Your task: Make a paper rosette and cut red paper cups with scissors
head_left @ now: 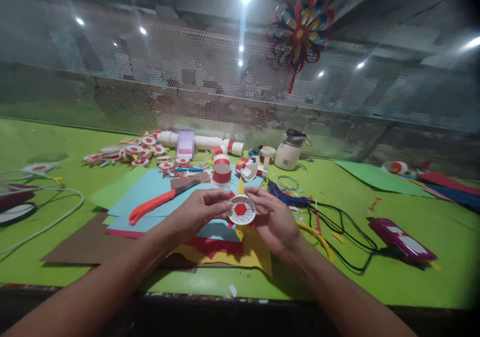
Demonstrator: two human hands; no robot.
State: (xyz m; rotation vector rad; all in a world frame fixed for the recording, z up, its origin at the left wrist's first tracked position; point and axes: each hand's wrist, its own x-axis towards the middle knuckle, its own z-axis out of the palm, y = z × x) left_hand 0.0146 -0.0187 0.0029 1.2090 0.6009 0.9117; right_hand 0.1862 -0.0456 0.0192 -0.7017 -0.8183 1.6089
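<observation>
A: What is the biggest thing in view?

B: A green worktable (412,257) stretches across the whole scene, with a perforated metal screen (150,87) rising behind it. A red, blue and yellow paper pinwheel (300,29) hangs on the screen, up and to the right.

A: And on the table?

B: A spread of coloured paper sheets (150,192) in blue, brown, red and yellow lies in the middle, under the hands. A long white tube (202,142) lies at the back, beside a heap of finished red and white paper discs (127,152). A white kettle (288,152) stands to the right of the tube. A red and white paper cup (222,173) sits upside down on the blue sheet. An orange-handled cutter (157,204) lies left of the hands. A purple device (403,238) with black cables (348,237) lies to the right.

A: What are the hands doing?

B: Both meet above the paper sheets. The left hand (198,212) pinches the left edge of a small round paper ornament (241,209), fingers closed narrowly on it. The right hand (275,219) holds its right edge, fingers curled around the rim.

A: Describe the ornament.

B: It is a white disc with red dots and a red hexagon at its centre, with red and yellow points around it, held just above the table, facing the camera.
</observation>
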